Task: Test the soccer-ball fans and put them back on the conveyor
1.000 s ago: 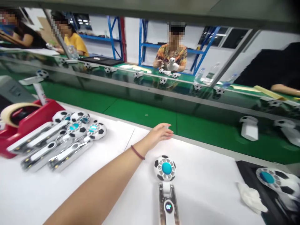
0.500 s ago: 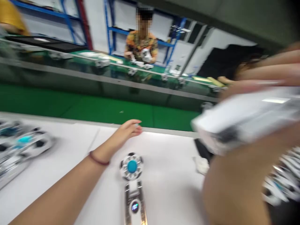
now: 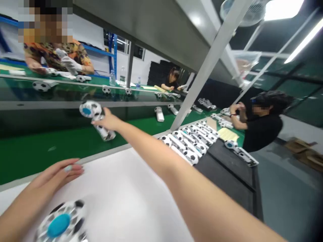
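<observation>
Right grip [image 3: 109,120] pinches a football-headed device [image 3: 91,109] near its neck, the ball to the far left of the fingers, the handle slanting near, against the green strip [image 3: 68,136]. Left grip [image 3: 54,176], fingers outstretched together, is just beyond a second device [image 3: 59,223] on the white counter [image 3: 121,191].

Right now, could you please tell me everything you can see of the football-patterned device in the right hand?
The football-patterned device has a rounded white head with black patches and a round turquoise disc on it. A pale, plastic-looking handle with a glossy lower end slants down and rightward from the head. The right hand grips it just below the head, thumb and fingers hiding part. It is over the green surface; whether it touches that, I cannot tell.
</observation>
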Action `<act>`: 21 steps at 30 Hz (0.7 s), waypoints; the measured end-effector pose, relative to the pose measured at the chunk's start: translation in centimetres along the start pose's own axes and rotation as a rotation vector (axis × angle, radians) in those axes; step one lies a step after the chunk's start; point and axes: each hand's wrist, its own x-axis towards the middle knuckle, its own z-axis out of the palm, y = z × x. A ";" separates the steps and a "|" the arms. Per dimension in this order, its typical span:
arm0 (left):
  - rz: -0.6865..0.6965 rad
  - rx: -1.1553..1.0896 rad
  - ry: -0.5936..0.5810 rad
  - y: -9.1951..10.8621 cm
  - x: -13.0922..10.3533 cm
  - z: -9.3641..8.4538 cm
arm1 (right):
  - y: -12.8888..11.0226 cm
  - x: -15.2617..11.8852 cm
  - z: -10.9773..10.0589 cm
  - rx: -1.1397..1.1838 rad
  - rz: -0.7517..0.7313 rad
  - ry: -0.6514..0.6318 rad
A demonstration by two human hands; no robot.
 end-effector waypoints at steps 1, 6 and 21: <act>-0.117 -0.120 -0.035 0.8 -0.8 0.0 | 0.4 -0.5 -0.1 0.009 -0.005 -0.019; -0.071 0.217 0.033 3.6 -6.4 -0.1 | 1.0 -7.5 0.6 0.087 -0.112 -0.065; 0.005 0.696 -0.120 2.1 -17.6 2.0 | 0.6 -26.5 3.1 0.128 -0.754 -0.281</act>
